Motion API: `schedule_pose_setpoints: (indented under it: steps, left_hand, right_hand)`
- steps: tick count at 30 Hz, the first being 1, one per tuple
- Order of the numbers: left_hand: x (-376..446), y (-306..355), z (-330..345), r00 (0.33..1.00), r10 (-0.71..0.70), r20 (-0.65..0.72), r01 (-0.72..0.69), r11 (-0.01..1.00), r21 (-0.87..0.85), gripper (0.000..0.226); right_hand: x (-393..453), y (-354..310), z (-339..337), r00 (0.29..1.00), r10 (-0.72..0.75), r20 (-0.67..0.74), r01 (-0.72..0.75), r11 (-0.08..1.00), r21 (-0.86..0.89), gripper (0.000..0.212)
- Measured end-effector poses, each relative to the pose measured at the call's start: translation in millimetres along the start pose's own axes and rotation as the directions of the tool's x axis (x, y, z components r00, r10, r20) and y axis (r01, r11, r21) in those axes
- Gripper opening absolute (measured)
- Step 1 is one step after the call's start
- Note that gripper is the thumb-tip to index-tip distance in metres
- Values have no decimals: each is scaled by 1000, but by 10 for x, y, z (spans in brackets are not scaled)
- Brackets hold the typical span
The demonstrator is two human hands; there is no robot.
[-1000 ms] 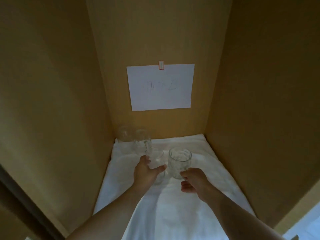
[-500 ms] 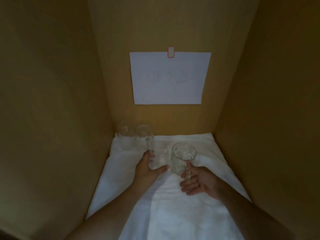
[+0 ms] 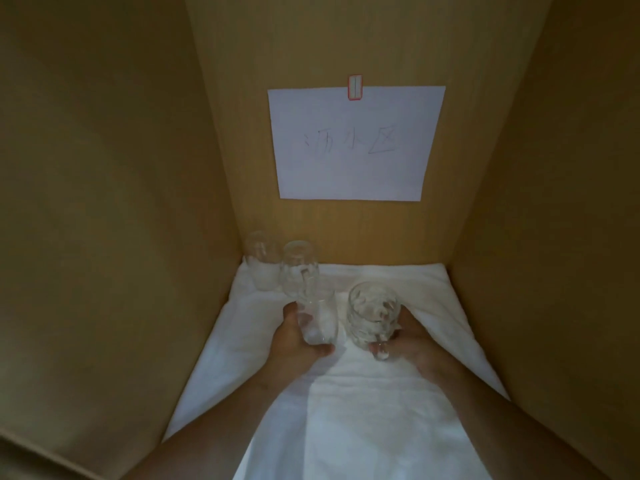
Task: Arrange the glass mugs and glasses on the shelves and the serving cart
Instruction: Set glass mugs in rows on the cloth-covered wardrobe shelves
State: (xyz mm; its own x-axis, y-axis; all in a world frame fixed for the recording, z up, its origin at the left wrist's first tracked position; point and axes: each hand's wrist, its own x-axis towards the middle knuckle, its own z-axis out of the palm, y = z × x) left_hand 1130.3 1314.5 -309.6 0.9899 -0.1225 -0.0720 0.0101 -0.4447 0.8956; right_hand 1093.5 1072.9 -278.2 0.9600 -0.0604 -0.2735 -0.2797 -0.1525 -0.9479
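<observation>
Head camera is looking down into a tall wooden shelf compartment (image 3: pixel 104 202) whose floor is covered by a white folded cloth (image 3: pixel 363 410). The left hand (image 3: pixel 294 344) is gripping a plain clear glass tumbler (image 3: pixel 318 320), with the thumb on its left side and the fingers curling under its near side. The right hand (image 3: pixel 405 341) is holding a patterned clear glass mug (image 3: pixel 372 315) from the right, the fingers curling near its handle; I cannot tell exactly how they are passing through it. Both pieces are standing close together in the middle of the cloth, and I cannot tell if they are already resting on it. Behind them, in the back left corner, two more clear glasses (image 3: pixel 277 265) are standing side by side, touching or almost. A white paper sheet with handwriting (image 3: pixel 353 143) is hanging on the back wall.

In my judgement the glass is stiff, smooth, slippery and easy to break, and the mug is looking thicker and heavier. The tumbler is best taken around its middle, the mug by the handle. The soft cloth is making the base unsteady, so the nearby glasses may be knocking together.
</observation>
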Motion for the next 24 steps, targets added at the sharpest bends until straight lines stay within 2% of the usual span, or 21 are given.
schedule_pose_setpoints:
  steps: [2, 3, 6, 9, 12, 17, 20, 22, 24]
  left_hand:
    - [12, 47, -19, 999, 5, -50, -4, 1000, 12, 94]
    - [24, 74, -40, 997, 20, -78, -19, 1000, 17, 92]
    - [100, 188, -145, 987, 79, -142, -77, 997, 22, 94]
    - [189, 388, -296, 970, 144, -196, -132, 988, 74, 95]
    - [331, 638, -419, 949, 220, -226, -178, 965, 192, 98]
    - [614, 1053, -515, 944, 311, -114, -215, 837, 503, 105]
    - [715, 1243, -460, 949, 307, -70, -217, 798, 562, 107]
    - [768, 1343, -401, 950, 308, -57, -218, 780, 586, 100]
    - [806, 1418, -341, 948, 320, -4, -240, 722, 649, 94]
  right_hand:
    - [54, -17, 81, 999, -4, 37, 7, 998, -65, 71]
    - [70, -4, 103, 1000, 2, 12, -1, 996, -85, 76]
    - [126, 84, 85, 993, 36, -116, -35, 999, 18, 78]
    - [116, 142, 7, 992, 27, -119, -15, 995, 103, 66]
    - [52, 128, -118, 989, 13, -146, 6, 992, 126, 79]
    - [-11, 110, -253, 987, 43, -152, -18, 987, 162, 79]
    - [-48, 77, -253, 991, 42, -129, -20, 986, 166, 74]
    - [-53, 55, -253, 993, 43, -110, -23, 985, 172, 67]
    - [-42, 47, -265, 992, 55, -112, -35, 984, 174, 64]
